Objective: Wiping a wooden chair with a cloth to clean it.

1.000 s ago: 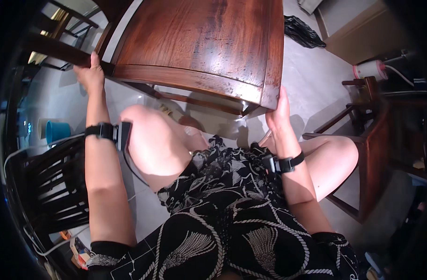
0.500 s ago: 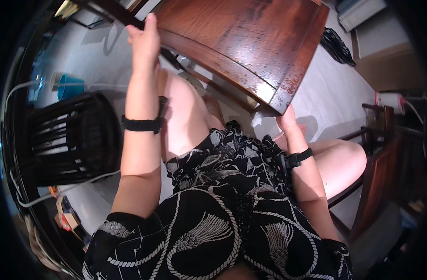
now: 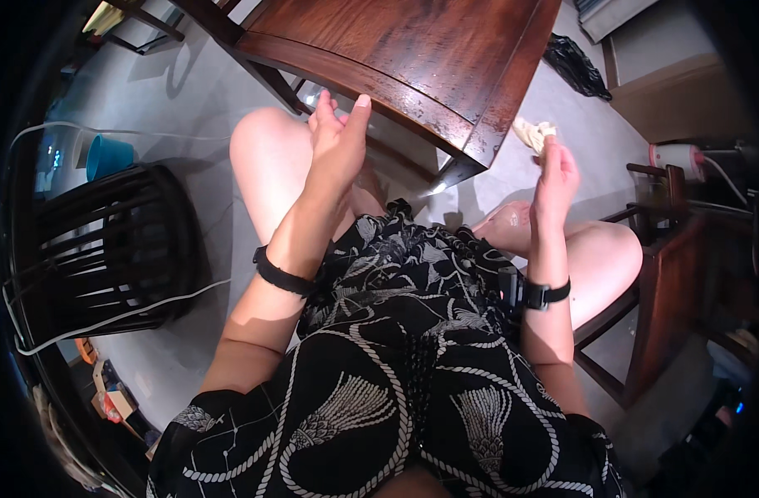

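A dark reddish-brown wooden chair (image 3: 379, 58) stands before my knees, its seat glossy with worn, speckled patches along the front edge and near corner. My left hand (image 3: 340, 137) is raised just short of the seat's front edge, thumb up and fingers loosely apart, holding nothing. To the right of the seat corner, my right hand (image 3: 555, 178) pinches a crumpled cream cloth (image 3: 534, 134) at its fingertips, apart from the chair. Black straps circle both my wrists.
A dark slatted stool (image 3: 122, 249) stands at left, with a white cable (image 3: 139, 312) across it and a blue bucket (image 3: 110, 156) beyond. A black plastic bag (image 3: 577, 66) lies on the floor at far right. Another wooden chair (image 3: 670, 290) is at my right.
Both hands have come off the chair. The left has moved right and nearer me; the right has moved outward and now shows the cream cloth. The chair appears shifted slightly left and farther up.
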`<state>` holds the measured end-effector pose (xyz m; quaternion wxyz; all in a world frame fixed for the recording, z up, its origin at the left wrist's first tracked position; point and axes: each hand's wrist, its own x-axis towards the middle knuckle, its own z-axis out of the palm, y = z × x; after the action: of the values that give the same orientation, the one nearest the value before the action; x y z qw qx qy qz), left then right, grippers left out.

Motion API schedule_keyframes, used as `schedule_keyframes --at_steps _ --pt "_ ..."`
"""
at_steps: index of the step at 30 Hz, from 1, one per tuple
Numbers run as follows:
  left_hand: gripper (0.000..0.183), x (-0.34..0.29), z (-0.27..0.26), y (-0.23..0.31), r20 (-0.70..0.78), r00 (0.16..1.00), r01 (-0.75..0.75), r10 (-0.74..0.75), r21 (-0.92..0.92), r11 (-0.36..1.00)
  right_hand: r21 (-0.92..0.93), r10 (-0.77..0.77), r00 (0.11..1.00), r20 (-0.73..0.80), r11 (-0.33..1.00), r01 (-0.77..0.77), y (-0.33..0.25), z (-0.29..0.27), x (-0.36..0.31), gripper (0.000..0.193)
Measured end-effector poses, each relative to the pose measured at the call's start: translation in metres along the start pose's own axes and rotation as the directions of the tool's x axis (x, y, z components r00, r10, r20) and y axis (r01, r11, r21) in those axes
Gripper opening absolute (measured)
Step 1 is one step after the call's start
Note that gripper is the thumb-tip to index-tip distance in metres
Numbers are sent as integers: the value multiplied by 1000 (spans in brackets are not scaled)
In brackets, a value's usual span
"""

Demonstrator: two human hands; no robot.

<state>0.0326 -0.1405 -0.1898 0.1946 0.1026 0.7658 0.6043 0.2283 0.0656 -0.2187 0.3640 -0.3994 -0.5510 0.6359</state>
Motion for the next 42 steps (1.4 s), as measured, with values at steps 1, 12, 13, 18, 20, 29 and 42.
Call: schedule_keyframes --at_steps 1,12,13,18,20,29,42 --pt "89 -3 6 3 -41 999 -28 27 -11 1000 -253 -317 948 -16 919 303 -9 -5 -6 26" --pt "70 -15 31 25 11 926 -371 377 211 905 -491 -547 823 -151 764 418 42 61 -67 20" --pt "70 -16 33 27 33 924 -379 381 216 900 -491 -543 822 -173 771 405 47 51 -65 20" --pt "51 -19 45 33 146 635 -719 758 472 511 56 135 991 5 989 -135 55 34 -60 20" --pt "47 -20 57 36 242 521 -800 819 473 369 293 47 999 25 955 -53 20 55 -67 21" --pt "32 -12 100 26 437 243 -859 866 511 -17 -33 193 966 -172 979 -202 174 73 -32 24" --pt "36 -11 114 34 499 211 -883 841 466 -55 -17 690 710 -141 716 -698 354 38 -10 16"
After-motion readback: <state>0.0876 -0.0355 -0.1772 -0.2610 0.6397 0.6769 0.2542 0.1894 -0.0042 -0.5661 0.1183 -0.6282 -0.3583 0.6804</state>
